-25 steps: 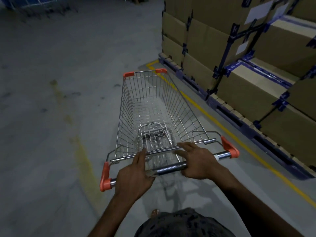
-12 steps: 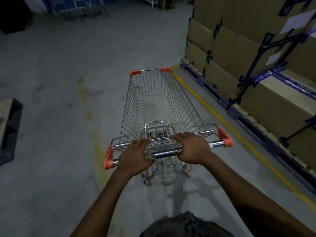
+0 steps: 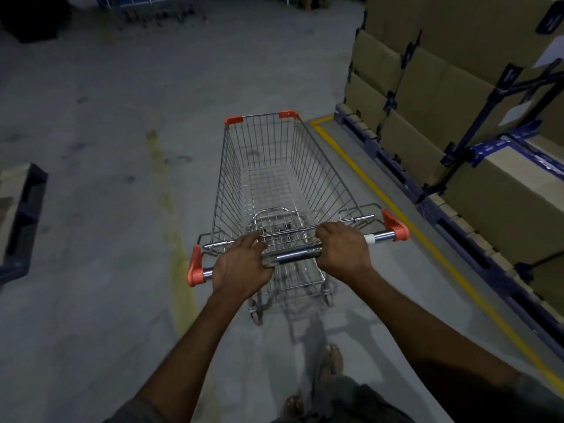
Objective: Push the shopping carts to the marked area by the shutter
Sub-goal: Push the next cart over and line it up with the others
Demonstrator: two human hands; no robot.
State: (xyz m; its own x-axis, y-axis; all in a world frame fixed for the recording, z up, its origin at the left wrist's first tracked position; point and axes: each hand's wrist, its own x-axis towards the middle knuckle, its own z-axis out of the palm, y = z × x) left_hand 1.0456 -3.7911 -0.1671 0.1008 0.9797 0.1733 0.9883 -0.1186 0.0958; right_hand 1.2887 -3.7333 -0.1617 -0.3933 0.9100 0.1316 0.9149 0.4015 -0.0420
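Both hands clamp the handlebar (image 3: 293,254) of an empty wire shopping cart (image 3: 274,178), left hand (image 3: 241,264), right hand (image 3: 341,248); it should roll lightly

Cart (image 3: 317,178) rolled forward; right hand (image 3: 341,248) now grips handle (image 3: 294,254).

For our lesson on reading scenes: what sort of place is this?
Probably a warehouse or store stockroom: strapped cardboard boxes stacked on pallets, a yellow line painted on the concrete floor.

right: stacked cardboard boxes (image 3: 427,96) on blue pallets (image 3: 375,148) | yellow floor line (image 3: 457,275) alongside | left edge: dark pallet (image 3: 21,221)
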